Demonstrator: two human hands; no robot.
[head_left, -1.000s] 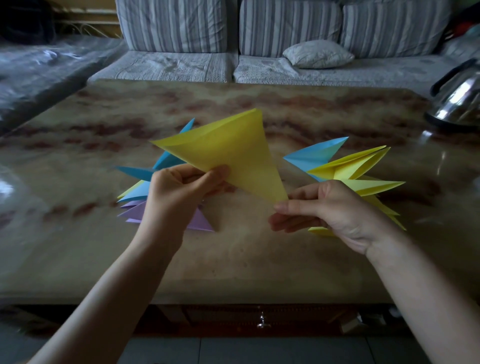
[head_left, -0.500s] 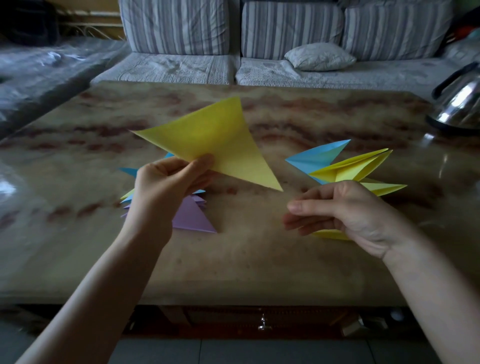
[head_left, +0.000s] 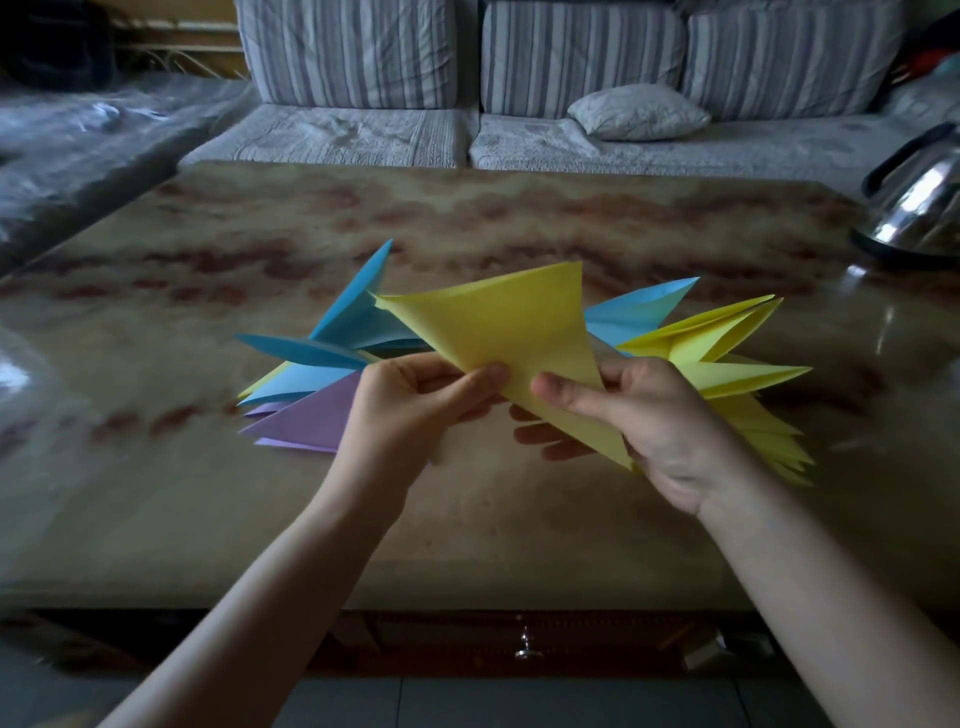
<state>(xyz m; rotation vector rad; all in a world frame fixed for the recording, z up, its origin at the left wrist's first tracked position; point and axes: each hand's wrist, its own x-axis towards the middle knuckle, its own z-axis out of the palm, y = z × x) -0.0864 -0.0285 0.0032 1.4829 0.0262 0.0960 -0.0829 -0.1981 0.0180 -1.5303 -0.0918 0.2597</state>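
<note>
A yellow folded paper triangle (head_left: 509, 332) is held above the marble table (head_left: 467, 519), its narrow tip pointing down to the right. My left hand (head_left: 410, 410) pinches its lower left edge with thumb on top. My right hand (head_left: 654, 421) pinches its lower right edge, thumb on the paper and fingers underneath. A pile of blue and purple folded pieces (head_left: 322, 374) lies on the table behind my left hand. A pile of yellow and blue folded pieces (head_left: 727, 353) lies behind my right hand.
A steel kettle (head_left: 919, 202) stands at the table's right edge. A striped sofa (head_left: 467, 78) with a small pillow (head_left: 639, 111) runs along the far side. A drawer handle (head_left: 525, 647) shows under the table's near edge.
My right hand has moved left and taken hold of the yellow triangle, which it had let go half a second ago. The triangle has come lower and towards the right.
</note>
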